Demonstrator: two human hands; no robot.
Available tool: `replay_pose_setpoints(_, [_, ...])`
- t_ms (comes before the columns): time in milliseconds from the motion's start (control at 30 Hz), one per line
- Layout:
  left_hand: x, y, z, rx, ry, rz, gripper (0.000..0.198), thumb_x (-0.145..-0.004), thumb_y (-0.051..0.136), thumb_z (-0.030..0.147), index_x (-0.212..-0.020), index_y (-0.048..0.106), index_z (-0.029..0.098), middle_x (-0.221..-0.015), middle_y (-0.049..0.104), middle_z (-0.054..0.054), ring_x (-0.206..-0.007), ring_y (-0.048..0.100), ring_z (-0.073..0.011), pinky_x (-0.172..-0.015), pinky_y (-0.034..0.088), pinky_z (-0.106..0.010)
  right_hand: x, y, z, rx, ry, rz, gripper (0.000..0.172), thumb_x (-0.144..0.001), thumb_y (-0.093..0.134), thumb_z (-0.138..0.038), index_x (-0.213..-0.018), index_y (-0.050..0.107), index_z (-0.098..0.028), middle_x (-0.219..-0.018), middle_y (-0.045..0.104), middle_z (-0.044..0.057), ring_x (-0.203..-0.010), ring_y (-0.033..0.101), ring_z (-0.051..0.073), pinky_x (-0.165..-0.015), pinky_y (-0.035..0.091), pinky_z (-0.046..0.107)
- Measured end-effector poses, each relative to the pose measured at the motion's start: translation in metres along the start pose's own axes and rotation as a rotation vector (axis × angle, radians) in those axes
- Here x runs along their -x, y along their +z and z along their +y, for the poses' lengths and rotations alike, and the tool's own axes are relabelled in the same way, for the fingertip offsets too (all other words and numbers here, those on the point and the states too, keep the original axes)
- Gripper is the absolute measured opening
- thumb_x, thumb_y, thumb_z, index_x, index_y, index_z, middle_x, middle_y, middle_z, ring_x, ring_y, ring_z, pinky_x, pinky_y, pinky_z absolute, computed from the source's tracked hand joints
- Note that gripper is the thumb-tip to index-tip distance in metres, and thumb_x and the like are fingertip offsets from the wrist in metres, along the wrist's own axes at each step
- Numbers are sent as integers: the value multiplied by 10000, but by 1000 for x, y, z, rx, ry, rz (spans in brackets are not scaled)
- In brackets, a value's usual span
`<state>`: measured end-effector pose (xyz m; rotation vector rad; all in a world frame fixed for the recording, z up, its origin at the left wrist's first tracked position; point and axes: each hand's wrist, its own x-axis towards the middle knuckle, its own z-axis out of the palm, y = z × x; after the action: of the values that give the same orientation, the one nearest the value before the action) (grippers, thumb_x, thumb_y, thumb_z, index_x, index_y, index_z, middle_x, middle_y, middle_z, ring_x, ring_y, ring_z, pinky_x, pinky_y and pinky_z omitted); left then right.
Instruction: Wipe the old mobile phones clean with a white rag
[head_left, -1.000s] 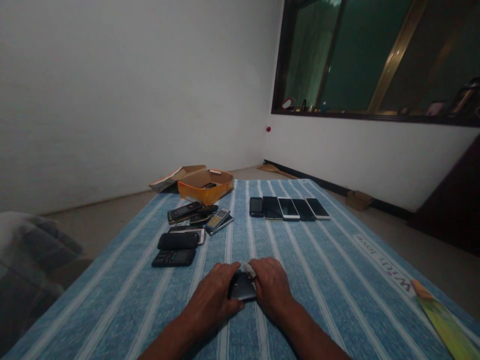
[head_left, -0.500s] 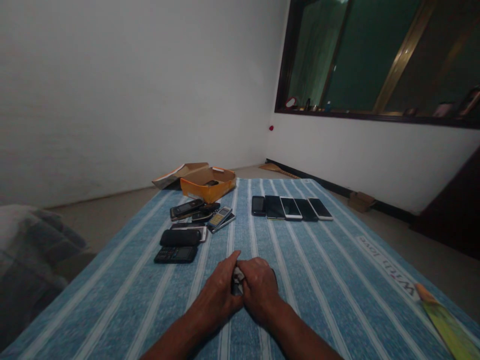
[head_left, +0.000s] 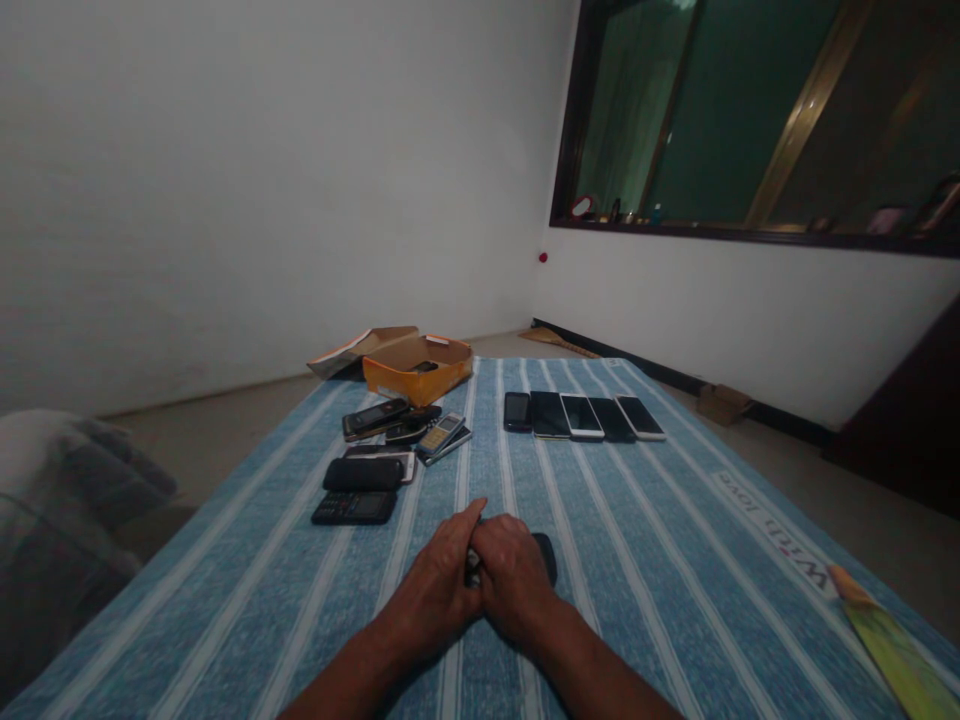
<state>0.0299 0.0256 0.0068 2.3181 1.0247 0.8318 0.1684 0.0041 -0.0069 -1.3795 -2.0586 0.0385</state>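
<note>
My left hand [head_left: 442, 572] is closed around a dark mobile phone [head_left: 546, 558], whose rounded end sticks out beyond my right hand. Curled into a fist, my right hand [head_left: 514, 570] presses on the phone's upper side and covers most of it. Between the two hands a small pale and dark patch shows; whether it is keypad or cloth I cannot tell. Both hands are low over the striped blue cloth [head_left: 600, 600], near the front middle. Ahead and to the left lie a black keypad phone [head_left: 355, 507] and a black rounded case or phone [head_left: 364, 473].
Several more phones, among them a blue-grey keypad phone [head_left: 441, 434], are heaped before an open orange box [head_left: 420, 383]. A row of phones with dark screens, including a white-edged phone [head_left: 582, 416], lies right of centre. A yellow-green printed shape [head_left: 892, 640] is at the right edge.
My right fist has shifted slightly over the phone, and more of the phone's dark end shows at the right. The pale patch between my hands shows less. The other phones have stayed put.
</note>
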Motion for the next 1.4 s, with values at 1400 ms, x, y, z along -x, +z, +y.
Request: replay_pose_setpoints(1400, [2, -2, 13, 30, -127, -36, 858, -680, 650, 100, -1463, 322, 221, -1306, 587, -100, -1196, 574, -293, -1003, 484, -437, -2, -23, 6, 125, -33, -156, 158, -833, 603, -135, -976, 618, -198, -895, 656, 44, -845, 561, 217, -777, 378, 330])
